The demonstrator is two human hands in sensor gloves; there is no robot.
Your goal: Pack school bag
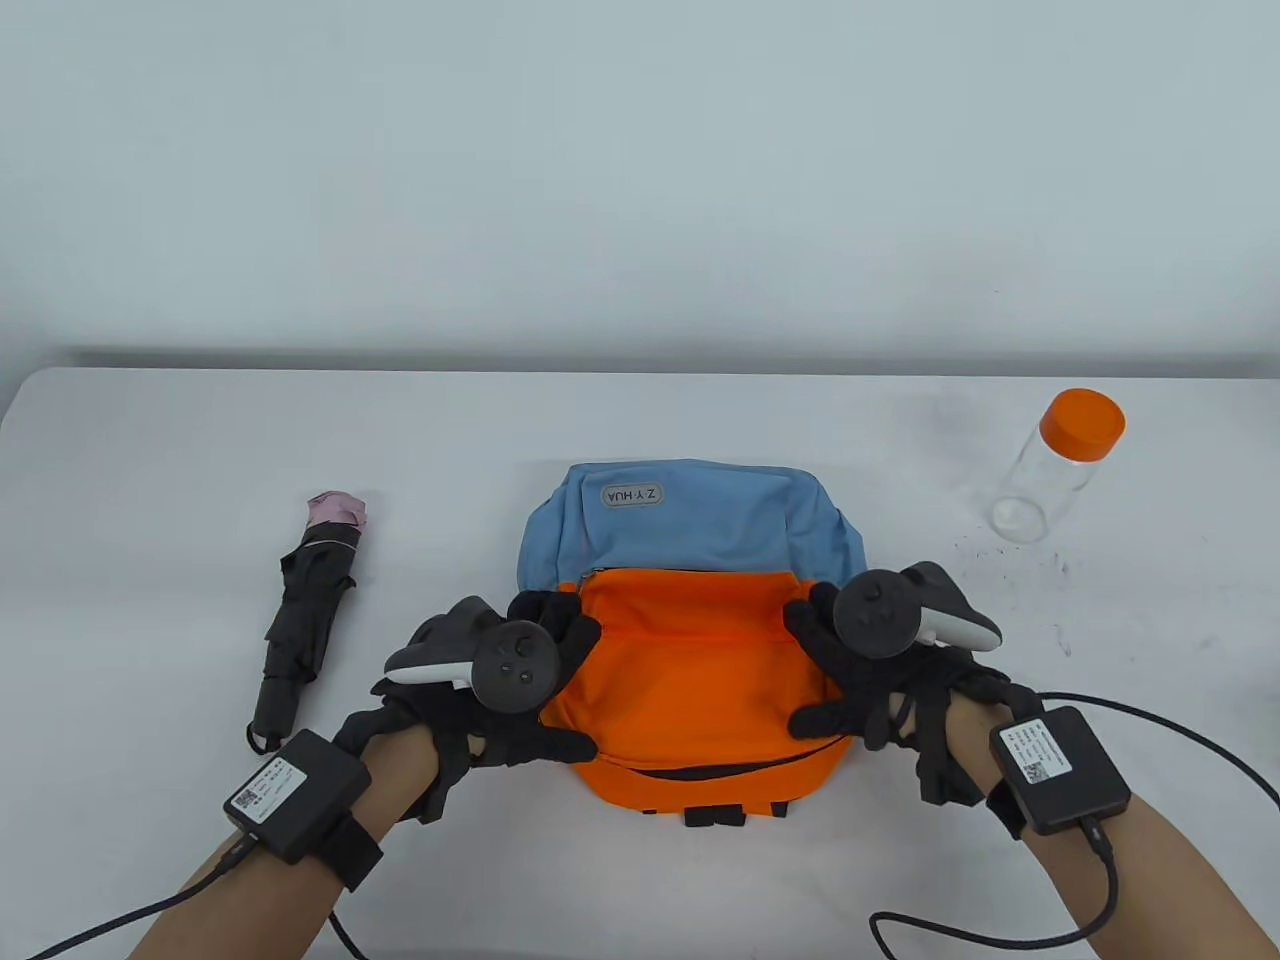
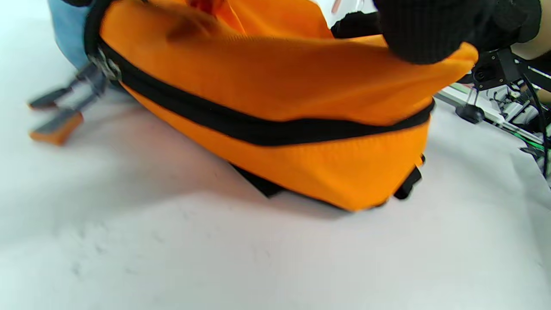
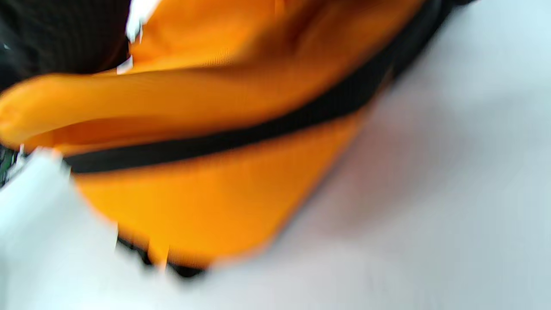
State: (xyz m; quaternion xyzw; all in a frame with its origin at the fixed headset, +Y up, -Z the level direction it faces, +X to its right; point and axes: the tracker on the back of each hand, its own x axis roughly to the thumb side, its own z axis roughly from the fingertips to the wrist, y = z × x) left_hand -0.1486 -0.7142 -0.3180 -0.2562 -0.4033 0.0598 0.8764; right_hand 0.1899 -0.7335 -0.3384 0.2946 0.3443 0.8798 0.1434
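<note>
A folded black umbrella (image 1: 305, 620) with a pink tip lies flat on the white table (image 1: 150, 480), well to the left of the school bag (image 1: 690, 620) and apart from it, its pink end pointing away from the person. The left hand (image 1: 500, 690) sits on the bag's left side, fingers over the upper left corner of the orange section and thumb on the lower left edge; it grips the orange fabric between them. The school bag lies flat at the table's centre, blue panel away from the person with a grey oval label reading upside down, orange panel nearer the person. In the left wrist view the bag's orange side (image 2: 275, 107) shows a closed black zipper line running along it, with grey and orange zipper pulls (image 2: 58, 122) lying on the table off the blue end. The right hand (image 1: 860, 670) holds the bag's right side in the same manner, fingers at the upper right corner of the orange section, thumb on the lower right edge, pinching fabric. The right wrist view is blurred; only orange fabric (image 3: 206, 112) and a black band are discernible. A clear bottle (image 1: 1055, 465) with an orange cap stands tilted well to the right of the bag, beyond its far right corner.
</note>
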